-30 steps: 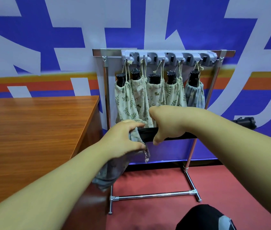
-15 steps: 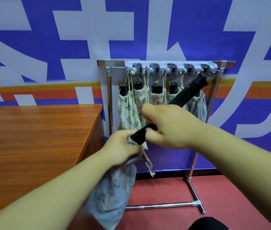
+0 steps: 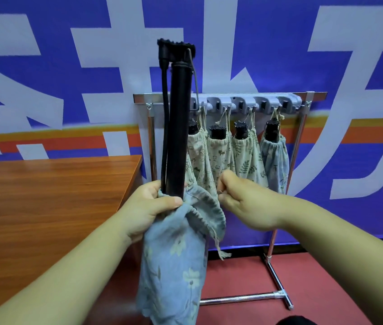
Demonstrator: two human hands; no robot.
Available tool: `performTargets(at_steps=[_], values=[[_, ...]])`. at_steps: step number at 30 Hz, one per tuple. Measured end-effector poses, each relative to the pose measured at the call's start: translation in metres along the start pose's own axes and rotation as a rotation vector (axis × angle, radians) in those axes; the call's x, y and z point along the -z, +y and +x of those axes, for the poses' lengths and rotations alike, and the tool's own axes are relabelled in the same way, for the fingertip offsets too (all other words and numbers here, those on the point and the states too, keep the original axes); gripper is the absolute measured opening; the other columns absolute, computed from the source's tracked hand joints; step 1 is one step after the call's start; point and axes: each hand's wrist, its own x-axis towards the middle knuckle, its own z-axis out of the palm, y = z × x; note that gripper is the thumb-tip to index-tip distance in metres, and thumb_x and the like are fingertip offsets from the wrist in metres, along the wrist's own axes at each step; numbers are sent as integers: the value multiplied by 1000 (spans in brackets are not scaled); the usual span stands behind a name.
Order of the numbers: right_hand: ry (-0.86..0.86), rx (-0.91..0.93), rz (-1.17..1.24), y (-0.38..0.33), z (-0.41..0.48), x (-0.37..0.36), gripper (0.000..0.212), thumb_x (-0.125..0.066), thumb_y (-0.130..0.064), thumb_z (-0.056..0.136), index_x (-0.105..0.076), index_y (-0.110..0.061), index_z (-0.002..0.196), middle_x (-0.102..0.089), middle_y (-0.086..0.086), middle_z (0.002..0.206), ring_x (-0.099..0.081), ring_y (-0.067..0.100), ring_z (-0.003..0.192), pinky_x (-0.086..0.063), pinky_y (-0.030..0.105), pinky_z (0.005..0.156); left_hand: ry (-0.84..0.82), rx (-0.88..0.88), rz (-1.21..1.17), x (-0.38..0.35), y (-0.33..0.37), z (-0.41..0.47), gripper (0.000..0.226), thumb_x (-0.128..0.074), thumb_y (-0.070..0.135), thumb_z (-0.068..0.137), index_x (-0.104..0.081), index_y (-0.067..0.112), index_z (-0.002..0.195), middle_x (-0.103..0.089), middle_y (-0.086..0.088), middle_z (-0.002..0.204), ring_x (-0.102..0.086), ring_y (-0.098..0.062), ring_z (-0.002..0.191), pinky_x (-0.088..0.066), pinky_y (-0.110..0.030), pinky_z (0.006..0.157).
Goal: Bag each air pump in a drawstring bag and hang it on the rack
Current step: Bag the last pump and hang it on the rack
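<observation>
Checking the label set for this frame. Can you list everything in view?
air pump: 1, black, upright, lower end inside the drawstring bag
drawstring bag: 1, blue floral, hanging from the left hand, mouth open
bagged pumps: 4 visible, three cream bags and one blue-grey, hung on the hook strip; more may hide behind the held pump
hook strip: 1, grey, on the rack's top bar
rack: 1, chrome, against the wall
table: 1, brown wood, left
wall banner: 1, blue and white with orange stripes
floor: red
left hand: grips pump and bag mouth
right hand: pinches bag's mouth edge

Six bags [image 3: 174,254], five visible pumps [image 3: 178,127]
</observation>
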Motion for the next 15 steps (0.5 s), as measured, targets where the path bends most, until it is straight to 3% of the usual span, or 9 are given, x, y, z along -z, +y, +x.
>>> performTargets(at_steps=[3,7,11,15], values=[[20,-3,-2,-1,6,-2,15,-52,-24,102,-48,-26,87,-64,-3,81,-56,16,73,-50,39,75,-34,12,-60,1,1,-1,64,-84,23,55,-70,4,115,-71,-29,103,-66,-34,90,-57,-34,77],[97,-2,57,2,13,-8,7,-74,-29,90,-75,-24,85,-69,-11,72,-59,0,64,-48,17,63,-113,19,-124,4,6,-4,58,-82,17,57,-72,8,114,-73,-21,103,-70,-27,89,-59,-31,78],[115,-58,55,2,15,-11,4,-77,-29,87,-80,-28,90,-72,-12,78,-62,-2,66,-43,7,59,-148,37,-182,2,10,-7,53,-80,13,55,-76,11,107,-74,-17,99,-72,-23,83,-60,-29,75],[77,-47,-91,2,13,-12,11,-73,-25,89,-79,-27,98,-73,-10,86,-66,6,78,-49,16,68,-165,42,-203,3,10,-7,51,-80,12,54,-77,12,104,-74,-16,98,-72,-23,84,-60,-30,75]])
